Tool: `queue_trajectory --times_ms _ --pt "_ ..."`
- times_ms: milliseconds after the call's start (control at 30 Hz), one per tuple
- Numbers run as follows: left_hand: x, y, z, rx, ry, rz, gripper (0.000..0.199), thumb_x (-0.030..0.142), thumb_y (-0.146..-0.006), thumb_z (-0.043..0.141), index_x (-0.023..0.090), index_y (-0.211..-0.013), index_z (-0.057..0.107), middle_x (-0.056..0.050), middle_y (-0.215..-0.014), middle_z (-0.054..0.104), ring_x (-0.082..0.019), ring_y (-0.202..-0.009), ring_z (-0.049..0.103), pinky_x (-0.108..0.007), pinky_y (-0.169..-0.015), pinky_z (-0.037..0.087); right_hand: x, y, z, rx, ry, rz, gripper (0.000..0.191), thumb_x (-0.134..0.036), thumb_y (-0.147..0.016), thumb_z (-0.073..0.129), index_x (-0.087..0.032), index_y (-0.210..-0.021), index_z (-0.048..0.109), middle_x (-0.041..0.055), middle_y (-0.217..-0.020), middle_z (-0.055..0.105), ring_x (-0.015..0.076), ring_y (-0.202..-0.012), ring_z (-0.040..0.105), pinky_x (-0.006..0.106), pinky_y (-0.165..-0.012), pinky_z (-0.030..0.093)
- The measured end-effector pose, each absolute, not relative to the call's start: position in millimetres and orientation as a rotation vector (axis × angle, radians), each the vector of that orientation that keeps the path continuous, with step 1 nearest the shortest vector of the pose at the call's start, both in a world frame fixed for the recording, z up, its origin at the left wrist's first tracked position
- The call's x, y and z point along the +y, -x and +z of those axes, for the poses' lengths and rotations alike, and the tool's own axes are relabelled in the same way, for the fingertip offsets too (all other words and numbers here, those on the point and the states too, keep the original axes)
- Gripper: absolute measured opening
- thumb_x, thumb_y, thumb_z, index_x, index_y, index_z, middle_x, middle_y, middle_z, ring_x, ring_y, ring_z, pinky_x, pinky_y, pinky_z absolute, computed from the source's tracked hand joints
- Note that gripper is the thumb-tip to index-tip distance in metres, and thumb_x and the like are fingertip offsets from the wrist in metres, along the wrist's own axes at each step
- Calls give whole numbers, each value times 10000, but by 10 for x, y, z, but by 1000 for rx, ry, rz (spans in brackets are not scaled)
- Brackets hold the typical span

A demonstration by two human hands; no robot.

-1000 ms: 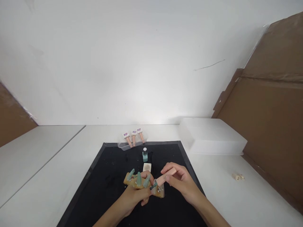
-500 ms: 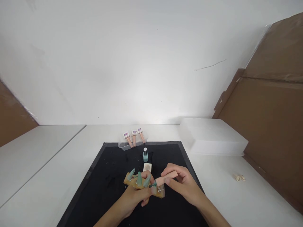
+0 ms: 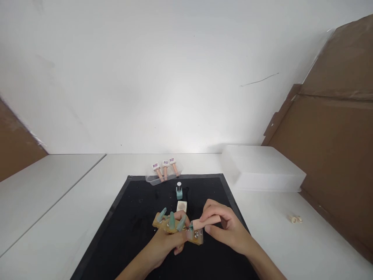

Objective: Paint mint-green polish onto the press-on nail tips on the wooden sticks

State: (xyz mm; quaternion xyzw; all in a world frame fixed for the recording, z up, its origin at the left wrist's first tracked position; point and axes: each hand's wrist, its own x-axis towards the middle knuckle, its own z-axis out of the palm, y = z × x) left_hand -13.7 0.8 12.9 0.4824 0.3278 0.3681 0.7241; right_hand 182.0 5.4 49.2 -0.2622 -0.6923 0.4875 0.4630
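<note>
While gripping the amber stand (image 3: 170, 230) in the left hand (image 3: 169, 242), thumb and fingers closed around its middle, holds a pink handle (image 3: 207, 222) pinched between thumb and fingers of the right hand (image 3: 229, 227). Points its teal tip left at the stand's right part, contact too small to tell. Has three teal nails (image 3: 172, 221) rising from the stand's left part, above the black mat (image 3: 134, 229). Beyond, has a white square (image 3: 182, 206), then an upright teal bottle (image 3: 179, 193), and a clear tray (image 3: 152, 180) at the mat's far edge.
</note>
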Motion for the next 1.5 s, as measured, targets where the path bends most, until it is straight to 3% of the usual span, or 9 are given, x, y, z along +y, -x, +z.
queue_trajectory --times_ms 400,633,767,867,1133,1500 --pt "16 140 156 754 -1075 813 322 399 -665 713 192 -726 474 111 -500 371 -27 -384 271 -162 -373 251 39 -1837 557 -1730 552 1215 338 35 -718 526 -240 -826 690 -15 -721 456 136 -646 449 258 -566 342" --pt "20 146 175 772 -1068 816 333 407 -654 718 195 -729 473 119 -483 360 -24 -367 261 -166 -371 249 39 -1853 560 -1780 564 1200 140 -130 -802 608 -231 -824 701 -7 -735 446 138 -656 446 266 -577 347" --pt "19 151 197 767 -1062 816 333 408 -657 717 195 -724 470 123 -463 348 -31 -374 262 -167 -375 248 39 -1850 539 -1786 635 1153 142 -190 -843 597 -253 -918 700 -2 -754 459 144 -681 469 270 -594 364" --pt "17 151 208 770 -1061 823 338 409 -653 722 192 -731 474 125 -468 345 -28 -376 254 -169 -380 248 36 -1851 527 -1800 699 1099 253 -152 -808 619 -265 -1031 657 1 -791 482 150 -694 480 271 -597 368" --pt "4 141 195 776 -1070 823 341 414 -662 716 193 -733 464 116 -512 367 -25 -388 259 -166 -377 247 31 -1855 556 -1863 723 1014 328 -12 -733 594 -243 -947 687 -4 -770 518 139 -668 514 260 -589 388" --pt "-6 130 174 768 -1072 812 349 423 -662 714 192 -741 465 123 -522 365 -18 -388 262 -158 -376 247 35 -1867 539 -1880 713 973 346 5 -702 590 -239 -923 699 -3 -742 517 147 -652 525 266 -576 413"
